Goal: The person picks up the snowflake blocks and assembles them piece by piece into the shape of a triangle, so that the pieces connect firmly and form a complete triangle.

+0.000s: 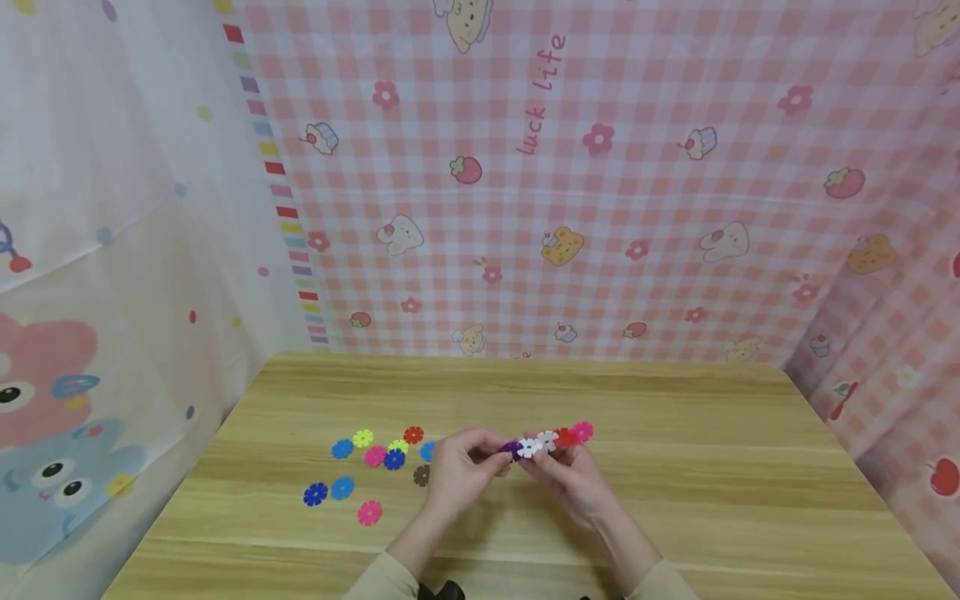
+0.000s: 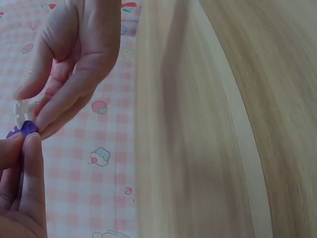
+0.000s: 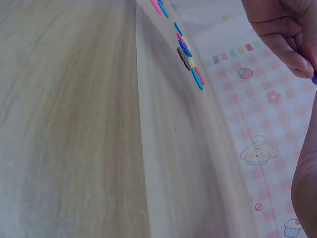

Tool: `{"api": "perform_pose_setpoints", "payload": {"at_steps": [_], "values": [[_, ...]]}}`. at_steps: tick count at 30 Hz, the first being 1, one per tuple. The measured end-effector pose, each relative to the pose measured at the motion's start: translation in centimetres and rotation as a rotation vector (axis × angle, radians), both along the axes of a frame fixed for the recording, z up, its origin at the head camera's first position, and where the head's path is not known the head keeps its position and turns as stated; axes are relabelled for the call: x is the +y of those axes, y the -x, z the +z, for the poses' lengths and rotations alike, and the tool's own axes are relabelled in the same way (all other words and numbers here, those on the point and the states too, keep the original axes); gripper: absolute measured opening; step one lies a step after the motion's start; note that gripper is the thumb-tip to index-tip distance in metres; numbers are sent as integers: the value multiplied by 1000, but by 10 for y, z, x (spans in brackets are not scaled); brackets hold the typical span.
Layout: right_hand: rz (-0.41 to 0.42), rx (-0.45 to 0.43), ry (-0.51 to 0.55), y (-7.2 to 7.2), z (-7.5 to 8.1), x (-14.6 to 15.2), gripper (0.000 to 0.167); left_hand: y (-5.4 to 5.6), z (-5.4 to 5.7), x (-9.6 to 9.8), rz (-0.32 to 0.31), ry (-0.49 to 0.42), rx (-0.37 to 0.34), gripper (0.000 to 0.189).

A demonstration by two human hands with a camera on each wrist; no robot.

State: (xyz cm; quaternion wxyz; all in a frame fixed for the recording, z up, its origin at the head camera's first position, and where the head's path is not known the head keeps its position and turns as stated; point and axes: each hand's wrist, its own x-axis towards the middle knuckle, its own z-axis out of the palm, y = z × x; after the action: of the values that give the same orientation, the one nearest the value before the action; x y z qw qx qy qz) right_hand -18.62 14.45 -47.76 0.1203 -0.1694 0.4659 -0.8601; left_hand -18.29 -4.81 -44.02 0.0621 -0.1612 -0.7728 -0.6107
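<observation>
Between both hands, above the table, is a row of joined notched plastic discs: a purple disc [image 1: 512, 451] at the left end, white discs [image 1: 530, 447] in the middle, then a red disc [image 1: 564, 437] and a pink disc [image 1: 582, 431] at the right end. My left hand [image 1: 462, 467] pinches the purple disc between thumb and index finger, plainly seen in the left wrist view. With thumb and fingers my right hand [image 1: 570, 481] grips the white part of the row. In the right wrist view only a bit of the purple disc [image 3: 314, 78] shows at the left hand's fingertips.
Loose notched discs lie on the wooden table [image 1: 712, 483] left of the hands, among them a dark blue disc [image 1: 316, 494], a pink disc [image 1: 370, 512], a yellow disc [image 1: 363, 437] and a brown disc [image 1: 422, 475] partly behind the left hand. A checked curtain [image 1: 570, 192] hangs behind the table.
</observation>
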Motion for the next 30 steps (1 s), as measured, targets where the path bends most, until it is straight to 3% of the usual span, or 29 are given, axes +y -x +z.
{"api": "perform_pose_setpoints", "payload": {"at_steps": [4,10,17,21,24,30], "values": [[-20,8,-31,1,1,0,23,1,1,-1,-6,17,-42,9],[-33,5,-93,2,3,-1,35,4,5,-12,-84,19,-101,6],[-13,3,-156,3,2,1,38,7,8,-21,-115,152,-17,11],[-10,4,-189,4,2,1,38,8,10,-20,-130,164,-23,13],[-31,-3,-192,3,2,0,42,8,9,-18,-108,136,-49,12],[-96,-6,-159,3,1,-3,39,8,5,-5,29,75,-85,9]]}}
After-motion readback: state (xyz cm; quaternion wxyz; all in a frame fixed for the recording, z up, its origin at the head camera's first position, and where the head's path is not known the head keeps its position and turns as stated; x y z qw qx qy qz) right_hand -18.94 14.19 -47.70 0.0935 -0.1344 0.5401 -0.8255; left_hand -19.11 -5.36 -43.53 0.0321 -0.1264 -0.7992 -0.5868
